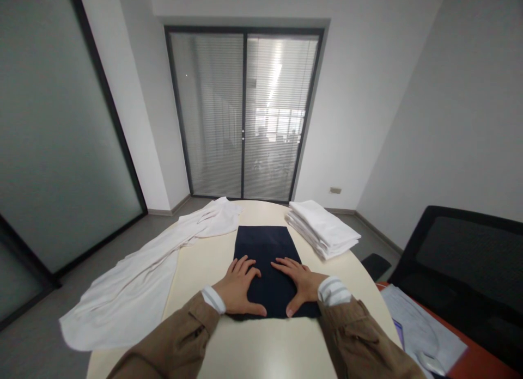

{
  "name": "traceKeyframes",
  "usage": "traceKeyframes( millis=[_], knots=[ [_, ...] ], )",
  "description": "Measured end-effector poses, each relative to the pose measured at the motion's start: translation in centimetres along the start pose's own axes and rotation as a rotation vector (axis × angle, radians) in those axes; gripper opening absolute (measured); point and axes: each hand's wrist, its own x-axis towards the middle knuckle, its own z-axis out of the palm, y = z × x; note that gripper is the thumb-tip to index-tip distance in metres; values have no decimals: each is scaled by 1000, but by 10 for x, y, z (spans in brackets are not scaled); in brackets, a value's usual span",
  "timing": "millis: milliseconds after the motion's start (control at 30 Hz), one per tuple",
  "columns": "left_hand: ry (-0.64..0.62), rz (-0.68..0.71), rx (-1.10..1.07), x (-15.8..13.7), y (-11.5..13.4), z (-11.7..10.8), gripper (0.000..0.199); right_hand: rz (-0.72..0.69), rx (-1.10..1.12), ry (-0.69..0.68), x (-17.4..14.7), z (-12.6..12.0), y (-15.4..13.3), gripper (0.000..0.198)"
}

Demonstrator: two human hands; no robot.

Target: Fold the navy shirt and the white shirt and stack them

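A dark navy flat rectangular piece [265, 240], which looks like a board or stiff folded cloth, lies on the table in front of me. My left hand [241, 286] rests on its left side with fingers spread and thumb near the close edge. On its right side lies my right hand [296, 281], also spread, thumb pointing to the near edge. Both palms face down and neither hand grips anything. To the left, a white garment or cloth [139, 286] is stretched out loosely. At the back right sits a stack of folded white cloth [322, 226].
The round cream table [261, 346] carries all of this; the white cloth hangs over its left edge. At right stands a black mesh chair [461, 264] with an orange seat holding papers [425, 319] and a white mouse-like object [431, 362]. Glass doors [245, 117] are behind.
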Motion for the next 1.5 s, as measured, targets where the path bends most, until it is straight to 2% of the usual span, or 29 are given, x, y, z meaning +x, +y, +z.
traceKeyframes(
  millis=[167, 267, 400, 433, 500, 567, 633, 767, 833, 1033, 1200, 1367, 1500],
  knots=[
    [-156, -67, -10, 2, -5, -2, 126, 0, -7, -12, 0, 1, 1, 134],
    [-218, -58, 0, 1, -8, -3, 131, -13, 2, -29, 1, 3, 4, 137],
    [-220, -11, -21, 0, -14, -3, 134, -11, 0, -36, 3, 4, 7, 140],
    [-199, -3, -46, 0, -16, -2, 128, -11, 2, -36, 3, 5, 7, 141],
    [-104, -6, -103, 1, -20, -1, 100, -18, 16, -33, 3, 5, 8, 141],
    [64, -58, -118, 5, -26, 3, 74, -18, 37, -17, 3, 5, 9, 134],
    [228, -145, -69, 10, -32, 10, 64, -15, 56, 43, 3, 5, 10, 120],
    [335, -272, 6, 20, -41, 27, 65, -81, 90, 307, 10, 5, 11, 78],
    [375, -292, 5, 22, -43, 32, 66, -112, 102, 382, 14, 6, 11, 72],
    [494, -231, -99, 24, -44, 30, 56, -121, 102, 347, 16, 6, 12, 80],
    [587, -297, -242, 26, -50, 30, 46, -168, 104, 321, 13, 4, 9, 75],
    [656, -248, -600, 31, -55, 35, 44, -158, 189, 378, 14, 2, 6, 45],
    [679, -350, -960, 36, -58, 35, 51, -126, 244, 421, 16, 3, 9, 42]
  ],
)
